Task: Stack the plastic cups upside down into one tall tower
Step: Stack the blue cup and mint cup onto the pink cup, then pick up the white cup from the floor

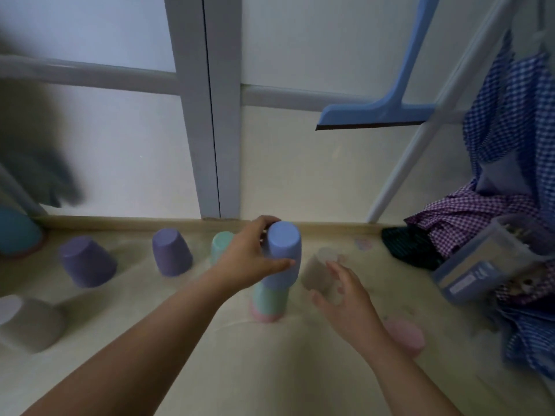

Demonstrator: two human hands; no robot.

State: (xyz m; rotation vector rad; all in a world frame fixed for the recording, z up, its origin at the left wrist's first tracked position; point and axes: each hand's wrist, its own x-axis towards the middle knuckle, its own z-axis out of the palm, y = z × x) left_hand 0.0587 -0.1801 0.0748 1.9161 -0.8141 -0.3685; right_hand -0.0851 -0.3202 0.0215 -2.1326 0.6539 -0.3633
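A tower [271, 298] of upside-down cups stands on the cream floor: pink at the bottom, mint green above it, blue higher up. My left hand [250, 256] grips the top blue cup [284, 240] of the tower from the left. My right hand [345, 291] hovers with spread fingers right of the tower, just in front of a blurred beige cup [318, 273]. Loose upside-down cups stand around: two purple ones [87, 261] [171, 252], a mint one [220, 244] behind my left hand, a grey one [30, 322] at the left edge, a pink one [405, 337] under my right wrist.
A glass door frame [210, 115] and floor sill close off the back. A blue squeegee [378, 111] leans at the upper right. Checked cloths [510, 130] and a clear plastic box [480, 265] pile up on the right. A teal tub [16, 232] sits far left.
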